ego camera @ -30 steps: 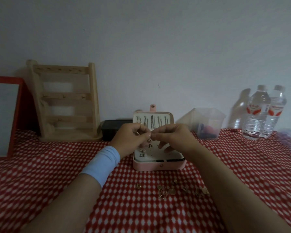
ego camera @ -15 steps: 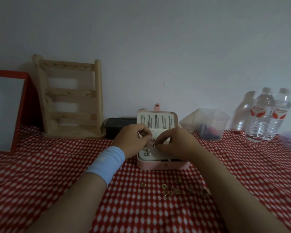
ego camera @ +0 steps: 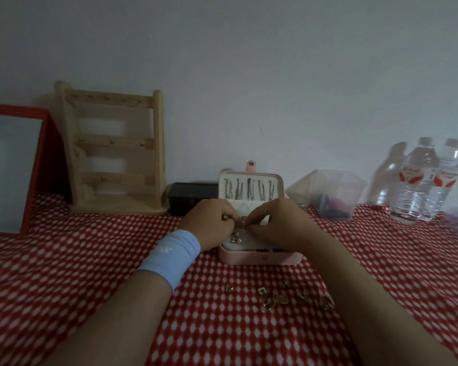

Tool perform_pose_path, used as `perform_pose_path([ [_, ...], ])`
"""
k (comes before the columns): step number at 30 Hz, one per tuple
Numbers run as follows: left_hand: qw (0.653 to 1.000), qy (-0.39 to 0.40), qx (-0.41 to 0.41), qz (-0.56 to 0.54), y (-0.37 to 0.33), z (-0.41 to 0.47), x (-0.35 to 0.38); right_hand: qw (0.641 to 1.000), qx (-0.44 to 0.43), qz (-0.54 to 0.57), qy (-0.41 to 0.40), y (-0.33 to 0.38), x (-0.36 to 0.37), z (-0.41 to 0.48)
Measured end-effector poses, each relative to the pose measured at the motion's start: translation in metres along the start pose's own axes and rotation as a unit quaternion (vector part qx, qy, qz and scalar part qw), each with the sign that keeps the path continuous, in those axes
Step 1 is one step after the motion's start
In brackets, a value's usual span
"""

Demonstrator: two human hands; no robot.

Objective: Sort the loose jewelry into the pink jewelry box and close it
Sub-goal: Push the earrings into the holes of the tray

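Pinches a tiny metal piece [ego camera: 243, 225] between left hand [ego camera: 212, 220] and right hand [ego camera: 278, 223], over the open pink jewelry box [ego camera: 259, 257] by the back edge of the tabletop [ego camera: 64, 260]. Likely light, stiff, slippery; best pinched edgewise.

This looks like a room in a home: a table pushed against a plain pale wall [ego camera: 249, 75] and laid out as a small jewelry corner. A red-and-white checked cloth [ego camera: 64, 273] covers it under both hands. Beyond the left hand [ego camera: 209, 223] and off to its left, a wooden earring rack [ego camera: 111, 154] leans at the wall, with a red-framed pale panel [ego camera: 11, 167] further left. Directly under the hands, which pinch a small metal piece [ego camera: 243, 225], sits an open pink jewelry box [ego camera: 259, 257]. Past the right hand [ego camera: 278, 223], to its right, stand a clear plastic tub [ego camera: 336, 191] and two water bottles [ego camera: 418, 180]. Loose gold pieces [ego camera: 280, 297] lie nearer than that hand.
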State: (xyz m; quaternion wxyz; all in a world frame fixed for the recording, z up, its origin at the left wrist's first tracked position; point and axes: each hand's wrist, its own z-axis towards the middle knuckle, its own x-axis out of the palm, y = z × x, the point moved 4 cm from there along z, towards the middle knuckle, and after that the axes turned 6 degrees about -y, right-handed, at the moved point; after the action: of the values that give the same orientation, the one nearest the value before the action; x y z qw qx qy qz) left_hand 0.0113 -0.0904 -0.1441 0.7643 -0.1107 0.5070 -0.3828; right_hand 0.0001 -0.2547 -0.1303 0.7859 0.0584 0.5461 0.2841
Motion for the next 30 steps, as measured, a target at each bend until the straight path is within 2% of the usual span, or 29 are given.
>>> perform_pose_path([
  [16, 0.999, -0.013, 0.03, 0.017, -0.001, -0.004, 0.001, 0.998, 0.012, -0.003, 0.055, -0.001, -0.004, 0.001],
  [19, 0.999, -0.024, 0.042, 0.009, -0.003, -0.004, 0.002, 0.999, 0.022, -0.007, 0.034, -0.006, -0.013, -0.001],
  [26, 0.999, 0.005, 0.041, 0.026, -0.003, -0.004, 0.008, 0.999, 0.005, -0.007, 0.046, -0.005, -0.005, -0.002],
  [30, 0.997, -0.033, 0.066, 0.025, -0.016, -0.006, 0.002, 0.999, 0.0, -0.007, 0.04, -0.004, -0.007, -0.001],
])
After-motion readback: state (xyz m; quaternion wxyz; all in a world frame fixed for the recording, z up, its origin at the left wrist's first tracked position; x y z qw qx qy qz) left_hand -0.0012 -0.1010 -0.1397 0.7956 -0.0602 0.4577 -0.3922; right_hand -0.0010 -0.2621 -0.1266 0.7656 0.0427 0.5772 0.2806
